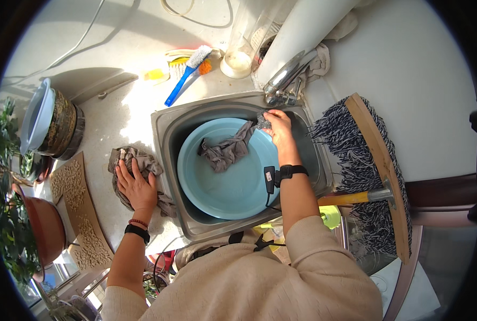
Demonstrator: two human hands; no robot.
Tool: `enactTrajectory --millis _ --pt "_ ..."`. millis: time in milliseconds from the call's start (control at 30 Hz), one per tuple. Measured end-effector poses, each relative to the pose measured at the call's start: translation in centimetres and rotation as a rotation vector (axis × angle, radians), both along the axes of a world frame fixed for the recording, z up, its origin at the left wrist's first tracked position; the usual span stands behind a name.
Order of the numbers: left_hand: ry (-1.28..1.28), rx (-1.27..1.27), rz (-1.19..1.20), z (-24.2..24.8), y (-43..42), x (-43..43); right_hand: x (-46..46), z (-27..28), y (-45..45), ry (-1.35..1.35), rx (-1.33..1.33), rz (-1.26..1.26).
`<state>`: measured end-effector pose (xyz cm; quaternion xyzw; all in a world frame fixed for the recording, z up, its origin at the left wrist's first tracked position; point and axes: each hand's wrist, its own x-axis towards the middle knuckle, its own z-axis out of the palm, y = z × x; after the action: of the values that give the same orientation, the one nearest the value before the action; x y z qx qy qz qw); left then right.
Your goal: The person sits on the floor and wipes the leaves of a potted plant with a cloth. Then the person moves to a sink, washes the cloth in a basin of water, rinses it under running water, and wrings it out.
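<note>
My left hand (138, 186) lies spread on a crumpled grey-brown cloth (120, 160) on the counter left of the sink. A light blue plastic basin (230, 200) stands inside the stainless steel sink (164, 160), with some water at its bottom. Draped in the basin is a smaller grey cloth (226, 154), one end reaching up towards the far right rim. My right hand (279, 126), at that rim, grips a grey scouring ball (263, 119) that looks like steel wool. Part of the ball is hidden by my fingers.
Behind the sink lie a blue-handled brush (182, 84) and other brushes; a chrome faucet (288, 74) rises beside a white pipe (298, 36). A mop head (342, 140) hangs at right. Potted plants (45, 228), stacked pots (59, 124) and seed-covered cardboard (82, 208) are at left.
</note>
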<state>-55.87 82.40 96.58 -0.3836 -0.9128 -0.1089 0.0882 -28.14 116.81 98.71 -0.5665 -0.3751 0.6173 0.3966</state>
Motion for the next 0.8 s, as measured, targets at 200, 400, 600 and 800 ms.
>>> enactTrajectory --millis 200,400,600,800 --pt "0.050 0.010 -0.009 -0.3 -0.1 -0.2 3.5 -3.0 6.9 -0.096 0.096 -0.343" --pt "0.040 0.030 -0.012 -0.3 -0.1 -0.1 1.9 -6.2 7.3 -0.411 0.331 -0.459" --pt "0.046 0.000 -0.003 -0.4 -0.1 0.0 3.2 -6.6 3.6 -0.700 0.452 0.139" --pt "0.050 0.011 -0.004 -0.3 -0.1 -0.2 5.3 -5.4 7.1 -0.379 0.312 0.064"
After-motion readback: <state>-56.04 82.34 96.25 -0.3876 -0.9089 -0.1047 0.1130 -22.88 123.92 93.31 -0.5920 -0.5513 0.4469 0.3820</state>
